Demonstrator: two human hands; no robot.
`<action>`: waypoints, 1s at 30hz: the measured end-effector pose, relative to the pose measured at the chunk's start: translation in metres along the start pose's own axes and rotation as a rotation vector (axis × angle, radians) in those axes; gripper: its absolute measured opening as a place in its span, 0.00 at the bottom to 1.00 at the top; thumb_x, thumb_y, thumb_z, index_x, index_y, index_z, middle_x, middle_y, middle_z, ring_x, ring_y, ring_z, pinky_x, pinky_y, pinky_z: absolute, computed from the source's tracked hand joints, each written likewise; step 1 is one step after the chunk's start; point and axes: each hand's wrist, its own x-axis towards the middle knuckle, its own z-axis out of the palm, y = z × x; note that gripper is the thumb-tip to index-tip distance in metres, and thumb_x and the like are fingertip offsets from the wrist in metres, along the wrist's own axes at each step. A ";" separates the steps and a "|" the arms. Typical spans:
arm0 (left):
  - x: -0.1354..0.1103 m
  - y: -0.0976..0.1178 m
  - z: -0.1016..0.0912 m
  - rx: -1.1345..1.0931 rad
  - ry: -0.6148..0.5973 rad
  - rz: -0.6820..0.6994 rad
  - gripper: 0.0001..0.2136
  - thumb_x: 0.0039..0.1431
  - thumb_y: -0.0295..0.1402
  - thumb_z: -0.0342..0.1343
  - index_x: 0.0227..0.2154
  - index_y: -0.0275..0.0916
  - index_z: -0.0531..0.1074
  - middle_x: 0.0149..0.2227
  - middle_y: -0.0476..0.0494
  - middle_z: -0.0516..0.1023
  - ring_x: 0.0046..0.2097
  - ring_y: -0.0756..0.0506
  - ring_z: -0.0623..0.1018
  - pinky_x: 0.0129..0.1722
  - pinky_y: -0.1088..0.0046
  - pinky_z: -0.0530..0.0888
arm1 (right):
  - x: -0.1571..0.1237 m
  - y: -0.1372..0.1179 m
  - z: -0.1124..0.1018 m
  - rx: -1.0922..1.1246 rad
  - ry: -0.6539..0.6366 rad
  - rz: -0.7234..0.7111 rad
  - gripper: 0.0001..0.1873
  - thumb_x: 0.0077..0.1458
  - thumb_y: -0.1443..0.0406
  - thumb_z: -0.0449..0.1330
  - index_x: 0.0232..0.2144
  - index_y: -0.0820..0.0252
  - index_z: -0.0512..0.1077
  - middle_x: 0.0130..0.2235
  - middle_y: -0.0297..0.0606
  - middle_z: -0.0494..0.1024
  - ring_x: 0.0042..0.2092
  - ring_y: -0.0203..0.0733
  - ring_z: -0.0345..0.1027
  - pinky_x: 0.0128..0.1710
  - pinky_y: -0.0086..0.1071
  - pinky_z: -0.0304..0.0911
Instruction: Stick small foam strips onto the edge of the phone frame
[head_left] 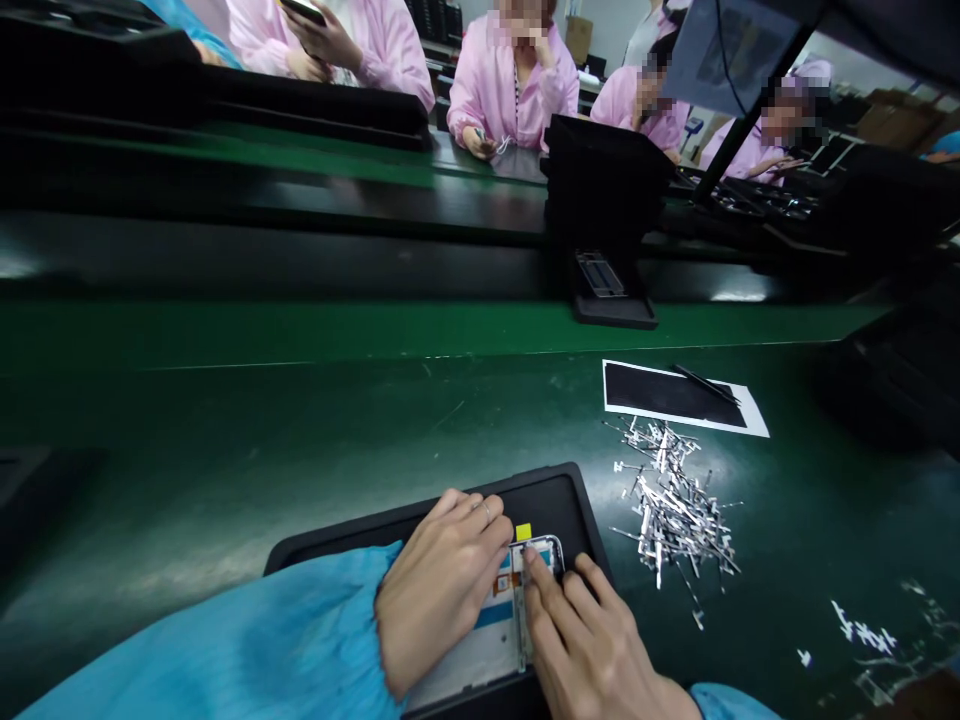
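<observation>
Two hands, the left hand (442,590) and right hand (589,640), are pressing flat on one phone frame (501,620), gripping nothing. It is lying in one black tray (555,495) beside one heap of metal clips (671,505).

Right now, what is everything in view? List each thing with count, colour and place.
phone frame: one, silver, in the near tray under both hands
tray: one, black, near table edge
metal strips: a pile, silver, right of the tray
sheet: one, black on white, behind the pile
tweezers: one, dark, on the sheet
far tray: one, black, on the belt
co-workers: several, pink coats, across the belt
left hand: on the phone frame
right hand: fingertip on the phone frame
</observation>
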 end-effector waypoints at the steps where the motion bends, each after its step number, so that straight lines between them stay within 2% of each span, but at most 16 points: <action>1: -0.001 0.000 0.002 0.000 0.027 0.011 0.13 0.57 0.24 0.38 0.24 0.36 0.67 0.29 0.44 0.69 0.32 0.45 0.67 0.35 0.65 0.63 | 0.000 -0.001 0.000 -0.002 0.004 0.004 0.22 0.56 0.75 0.36 0.37 0.71 0.70 0.43 0.47 0.72 0.35 0.42 0.64 0.43 0.40 0.54; 4: -0.003 0.002 0.004 0.010 0.046 0.024 0.14 0.56 0.22 0.36 0.24 0.36 0.66 0.29 0.43 0.69 0.31 0.45 0.66 0.36 0.64 0.63 | 0.001 -0.003 0.002 -0.013 0.026 0.014 0.23 0.55 0.76 0.35 0.36 0.71 0.70 0.42 0.48 0.73 0.33 0.41 0.64 0.42 0.40 0.55; 8: -0.005 0.002 0.005 0.050 0.012 0.036 0.12 0.54 0.20 0.38 0.29 0.35 0.67 0.33 0.42 0.69 0.36 0.43 0.68 0.40 0.62 0.64 | 0.005 -0.006 0.004 -0.043 0.049 0.040 0.22 0.55 0.77 0.36 0.33 0.71 0.70 0.40 0.49 0.73 0.30 0.40 0.63 0.40 0.40 0.56; 15: -0.005 -0.001 0.009 0.129 0.038 0.059 0.11 0.54 0.21 0.42 0.35 0.35 0.68 0.40 0.40 0.71 0.43 0.41 0.70 0.46 0.60 0.64 | 0.004 -0.004 0.007 -0.072 0.080 0.009 0.23 0.55 0.77 0.36 0.31 0.69 0.70 0.39 0.48 0.74 0.29 0.39 0.62 0.39 0.40 0.56; 19: -0.006 0.000 0.010 0.149 0.053 0.066 0.11 0.52 0.20 0.42 0.33 0.34 0.68 0.38 0.39 0.73 0.41 0.40 0.71 0.44 0.60 0.65 | 0.004 -0.006 0.007 -0.074 0.083 0.031 0.23 0.55 0.77 0.35 0.31 0.69 0.70 0.38 0.46 0.75 0.28 0.39 0.62 0.39 0.39 0.56; 25: -0.008 0.006 0.009 0.275 0.200 0.142 0.13 0.51 0.19 0.39 0.31 0.34 0.67 0.34 0.39 0.73 0.38 0.40 0.70 0.41 0.60 0.64 | 0.008 -0.007 0.009 -0.062 0.102 0.059 0.21 0.56 0.77 0.37 0.30 0.68 0.70 0.37 0.46 0.75 0.27 0.37 0.62 0.38 0.38 0.56; 30: -0.008 0.007 0.010 0.225 0.214 0.164 0.14 0.49 0.17 0.38 0.30 0.34 0.66 0.28 0.43 0.71 0.32 0.43 0.68 0.37 0.62 0.63 | 0.009 -0.006 0.008 -0.023 0.116 0.058 0.22 0.56 0.77 0.36 0.30 0.68 0.70 0.38 0.44 0.75 0.27 0.36 0.62 0.38 0.38 0.56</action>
